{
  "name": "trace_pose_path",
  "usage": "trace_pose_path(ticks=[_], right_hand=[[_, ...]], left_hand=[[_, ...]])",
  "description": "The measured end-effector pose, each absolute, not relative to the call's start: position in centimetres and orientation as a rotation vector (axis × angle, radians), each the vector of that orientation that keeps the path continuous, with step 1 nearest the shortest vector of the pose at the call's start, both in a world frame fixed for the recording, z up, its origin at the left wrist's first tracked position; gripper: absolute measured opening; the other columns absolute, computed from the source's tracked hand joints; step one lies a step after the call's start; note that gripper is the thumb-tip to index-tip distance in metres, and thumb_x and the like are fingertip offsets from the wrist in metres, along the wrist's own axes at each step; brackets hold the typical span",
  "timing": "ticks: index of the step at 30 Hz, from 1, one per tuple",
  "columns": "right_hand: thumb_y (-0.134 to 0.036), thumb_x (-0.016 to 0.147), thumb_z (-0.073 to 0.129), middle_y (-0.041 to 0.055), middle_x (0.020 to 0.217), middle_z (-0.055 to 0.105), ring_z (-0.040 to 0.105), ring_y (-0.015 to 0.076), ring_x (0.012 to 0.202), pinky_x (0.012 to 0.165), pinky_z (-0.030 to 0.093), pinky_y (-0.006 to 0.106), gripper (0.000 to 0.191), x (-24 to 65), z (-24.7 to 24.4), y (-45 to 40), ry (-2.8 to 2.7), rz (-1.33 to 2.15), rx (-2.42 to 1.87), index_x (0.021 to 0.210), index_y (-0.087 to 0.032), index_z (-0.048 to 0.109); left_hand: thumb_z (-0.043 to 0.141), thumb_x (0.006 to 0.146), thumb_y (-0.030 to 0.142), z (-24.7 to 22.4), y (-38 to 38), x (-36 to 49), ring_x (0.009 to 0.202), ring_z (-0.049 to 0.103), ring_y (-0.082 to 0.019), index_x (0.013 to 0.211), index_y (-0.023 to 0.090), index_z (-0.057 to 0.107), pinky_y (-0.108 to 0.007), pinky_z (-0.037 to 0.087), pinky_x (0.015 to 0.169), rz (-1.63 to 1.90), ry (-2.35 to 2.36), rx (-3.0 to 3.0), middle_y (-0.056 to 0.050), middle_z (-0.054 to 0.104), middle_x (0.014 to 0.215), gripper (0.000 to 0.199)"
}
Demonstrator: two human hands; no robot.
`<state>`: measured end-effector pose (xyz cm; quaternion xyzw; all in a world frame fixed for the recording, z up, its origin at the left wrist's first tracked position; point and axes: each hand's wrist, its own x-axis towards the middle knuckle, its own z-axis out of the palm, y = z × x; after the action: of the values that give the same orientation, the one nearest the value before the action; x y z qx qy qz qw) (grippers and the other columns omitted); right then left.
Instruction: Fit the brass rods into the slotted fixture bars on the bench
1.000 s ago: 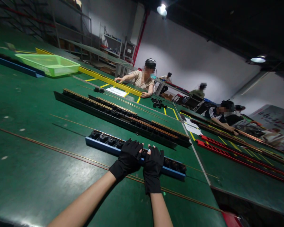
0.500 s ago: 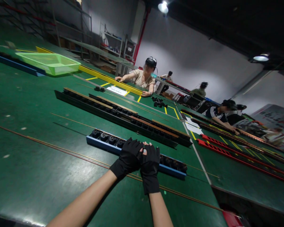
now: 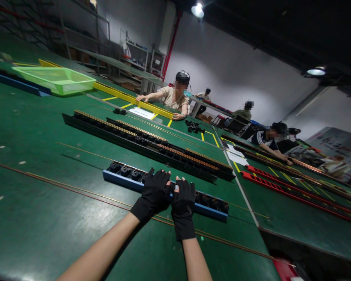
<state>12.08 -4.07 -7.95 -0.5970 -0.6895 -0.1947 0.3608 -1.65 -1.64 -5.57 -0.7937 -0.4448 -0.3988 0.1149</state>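
Note:
A short blue rail (image 3: 122, 181) lies at a slant on the green table, with a row of black blocks (image 3: 136, 175) in its channel. A thin brass rod (image 3: 84, 150) runs along the blocks and sticks out past both ends of the rail. My left hand (image 3: 156, 189), in a black glove with bare fingertips, grips the rail at its middle. Just right of it my right hand (image 3: 183, 199), gloved alike, is closed over the rail too, its thumb toward the left hand. The hands cover the rail's middle, and a narrow gap parts them.
Long thin rods (image 3: 76, 187) lie on my side of the rail. Beyond it are long black rails (image 3: 140, 142) carrying blocks and rods. A green basket (image 3: 62, 84) stands far left, red rails (image 3: 280, 187) lie right. Across the table a person (image 3: 172, 97) holds a yellow rail (image 3: 117, 93).
My hands have drawn slightly apart, opening a gap between the thumbs where they touched before. The whole view has shifted a little, and the rail has barely moved.

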Motion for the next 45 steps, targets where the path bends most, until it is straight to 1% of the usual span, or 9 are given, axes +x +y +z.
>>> trace_pose_path(ticks=[4,14,21,26,29,34,38,43,45], right_hand=[[-0.022,0.101,0.033,0.0106,0.12,0.07,0.059,0.0217,0.118,0.112,0.03,0.047,0.039,12.0,-7.9,-4.1,-1.763,-0.486,-1.536,0.12,-0.016,0.065],[-0.021,0.1,0.034,0.0105,0.116,0.071,0.059,0.0214,0.115,0.111,0.032,0.046,0.038,12.1,-7.9,-4.2,-1.752,-0.505,-1.505,0.119,-0.016,0.066],[-0.021,0.101,0.033,0.0108,0.117,0.07,0.059,0.0215,0.114,0.11,0.032,0.046,0.038,12.1,-7.8,-4.4,-1.757,-0.534,-1.495,0.121,-0.015,0.065],[-0.021,0.1,0.034,0.0106,0.119,0.07,0.059,0.0213,0.114,0.11,0.032,0.046,0.037,12.2,-8.0,-4.3,-1.753,-0.532,-1.505,0.121,-0.016,0.065],[-0.02,0.1,0.034,0.0093,0.116,0.071,0.06,0.0213,0.114,0.11,0.033,0.045,0.037,12.2,-8.0,-4.3,-1.75,-0.538,-1.476,0.119,-0.016,0.066],[-0.023,0.1,0.034,0.0097,0.115,0.071,0.06,0.0215,0.113,0.108,0.035,0.045,0.038,12.2,-7.8,-4.3,-1.731,-0.499,-1.471,0.117,-0.017,0.067],[-0.023,0.1,0.034,0.0097,0.114,0.072,0.06,0.0222,0.112,0.108,0.035,0.045,0.038,12.3,-7.7,-4.3,-1.726,-0.51,-1.459,0.115,-0.016,0.068],[-0.023,0.1,0.033,0.0094,0.115,0.071,0.06,0.0224,0.111,0.106,0.037,0.045,0.039,12.4,-7.9,-4.2,-1.754,-0.512,-1.465,0.119,-0.016,0.066],[-0.023,0.1,0.032,0.0094,0.115,0.071,0.06,0.022,0.11,0.105,0.037,0.045,0.039,12.4,-7.9,-4.2,-1.742,-0.516,-1.466,0.119,-0.016,0.067]], left_hand=[[0.05,0.089,0.022,-5.6,-1.3,-1.9,0.094,0.065,-0.029,0.11,0.011,0.068,-0.055,0.038,0.1,-1.119,-1.316,-2.322,-0.012,0.074,0.1,0.029],[0.048,0.091,0.021,-5.8,-0.8,-3.0,0.106,0.063,-0.032,0.116,0.012,0.068,-0.056,0.035,0.103,-1.127,-1.316,-2.248,-0.013,0.072,0.112,0.033],[0.046,0.093,0.02,-5.9,-0.3,-3.8,0.087,0.068,-0.028,0.11,0.012,0.07,-0.055,0.039,0.1,-1.085,-1.466,-2.274,-0.012,0.075,0.095,0.031],[0.046,0.092,0.02,-6.4,-0.3,-4.0,0.1,0.066,-0.031,0.118,0.01,0.068,-0.056,0.035,0.105,-1.085,-1.377,-2.254,-0.014,0.073,0.109,0.035],[0.044,0.094,0.02,-6.4,-0.2,-5.0,0.108,0.065,-0.03,0.125,0.013,0.065,-0.056,0.03,0.109,-1.138,-1.437,-2.159,-0.013,0.073,0.113,0.038],[0.043,0.093,0.019,-6.1,0.3,-6.8,0.102,0.066,-0.032,0.113,0.013,0.071,-0.059,0.032,0.107,-1.093,-1.63,-2.16,-0.015,0.074,0.104,0.035],[0.041,0.094,0.021,-6.1,0.5,-6.9,0.102,0.066,-0.032,0.113,0.013,0.071,-0.058,0.033,0.107,-1.062,-1.679,-2.195,-0.017,0.074,0.105,0.036],[0.037,0.097,0.025,-6.2,0.9,-8.0,0.122,0.058,-0.032,0.121,0.015,0.067,-0.058,0.024,0.112,-1.175,-1.661,-2.024,-0.013,0.068,0.124,0.04],[0.036,0.097,0.026,-6.2,1.2,-9.1,0.123,0.057,-0.031,0.118,0.015,0.068,-0.056,0.022,0.113,-1.212,-1.723,-1.902,-0.013,0.07,0.121,0.04]])
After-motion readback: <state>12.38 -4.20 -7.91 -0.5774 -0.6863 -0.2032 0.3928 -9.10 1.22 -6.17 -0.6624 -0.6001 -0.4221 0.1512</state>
